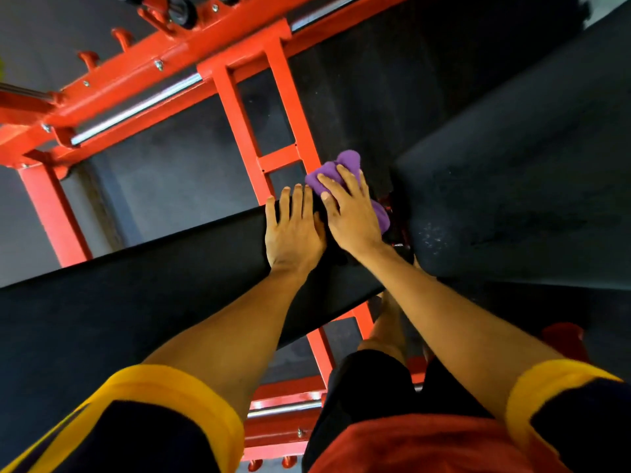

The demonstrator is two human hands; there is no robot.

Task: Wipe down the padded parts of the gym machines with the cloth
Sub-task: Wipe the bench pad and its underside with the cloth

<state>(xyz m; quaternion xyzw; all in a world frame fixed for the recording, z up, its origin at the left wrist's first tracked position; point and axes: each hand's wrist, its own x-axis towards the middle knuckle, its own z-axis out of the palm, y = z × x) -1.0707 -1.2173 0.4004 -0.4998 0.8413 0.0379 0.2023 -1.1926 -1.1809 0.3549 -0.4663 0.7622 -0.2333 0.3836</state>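
Observation:
A long black padded bench (143, 295) runs across the view from lower left towards the centre. My left hand (293, 230) lies flat on its far end, fingers spread over the pad's edge. Beside it, my right hand (351, 213) presses a crumpled purple cloth (336, 172) against the end of the pad, fingers spread on top of the cloth. A second black pad (512, 186), wider and dusted with pale specks, rises on the right.
An orange steel frame (239, 107) with chrome rods (136, 109) and peg hooks crosses behind and under the pads. Dark rubber floor (177, 172) lies below. My legs in black shorts (372, 387) stand between the frame bars.

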